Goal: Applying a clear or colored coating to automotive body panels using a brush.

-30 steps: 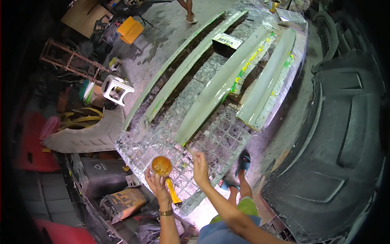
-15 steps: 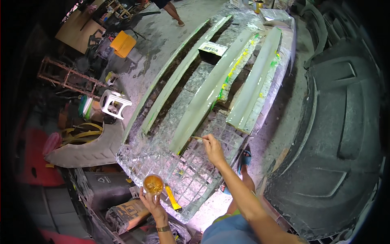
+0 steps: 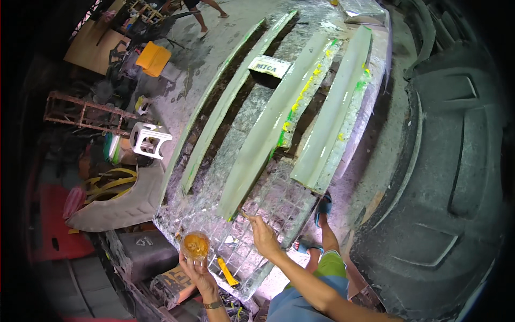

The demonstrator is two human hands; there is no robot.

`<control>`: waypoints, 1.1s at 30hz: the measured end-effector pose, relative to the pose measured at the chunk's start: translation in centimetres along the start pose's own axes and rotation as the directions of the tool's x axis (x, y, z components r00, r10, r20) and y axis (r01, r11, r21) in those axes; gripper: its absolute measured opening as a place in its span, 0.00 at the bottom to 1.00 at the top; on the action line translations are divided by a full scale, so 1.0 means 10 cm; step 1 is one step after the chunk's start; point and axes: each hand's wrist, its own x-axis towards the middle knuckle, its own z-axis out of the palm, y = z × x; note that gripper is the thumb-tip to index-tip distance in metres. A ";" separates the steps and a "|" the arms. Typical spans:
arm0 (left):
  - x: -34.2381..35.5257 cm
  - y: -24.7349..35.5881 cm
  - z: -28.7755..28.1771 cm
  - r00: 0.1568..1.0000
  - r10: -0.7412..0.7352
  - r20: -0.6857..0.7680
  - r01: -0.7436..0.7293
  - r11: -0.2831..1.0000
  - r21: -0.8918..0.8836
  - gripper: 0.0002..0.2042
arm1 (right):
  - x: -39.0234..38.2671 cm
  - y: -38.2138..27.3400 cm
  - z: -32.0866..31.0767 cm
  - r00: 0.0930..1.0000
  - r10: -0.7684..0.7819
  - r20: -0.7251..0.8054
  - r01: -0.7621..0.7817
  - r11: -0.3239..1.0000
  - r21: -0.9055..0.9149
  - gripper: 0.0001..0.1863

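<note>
The counter (image 3: 241, 115) runs long and away from the worker, its grey skin crumpled and patchy, with a gridded stretch at the near end. Reading it as a dial with twelve at the far end, two slim strips (image 3: 214, 96) lie toward ten, a wider, glossy green-grey panel (image 3: 268, 121) slants through the middle, and a second wide piece (image 3: 335, 110) sits at two; yellow and green daubs mark the edges of both wide ones. A white-topped box (image 3: 270, 66) stands at twelve, and a yellow-handled tool (image 3: 227, 271) lies near half past six. Around the room, a big dark moulding (image 3: 445, 177) fills three o'clock, a white stool (image 3: 150, 140) stands at nine, a yellow tub (image 3: 153, 59) at ten, and a passer-by's legs (image 3: 204, 16) show at eleven. At seven, the left hand (image 3: 199, 275) is raised, palm up, its grip curled around the lower part of a clear cup (image 3: 196, 245) of amber stuff. At six, the right hand (image 3: 264, 236) reaches in, forearm slanting from five, its grip pinched on a thin stick (image 3: 246, 215) aimed toward ten, the tip at the panel's near end; whether it touches, I can't tell.
</note>
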 end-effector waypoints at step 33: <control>0.04 -0.01 0.36 0.991 -0.033 0.129 0.027 0.998 0.050 0.26 | 0.68 -0.31 -0.75 0.997 -0.049 0.065 0.057 0.990 -0.132 0.08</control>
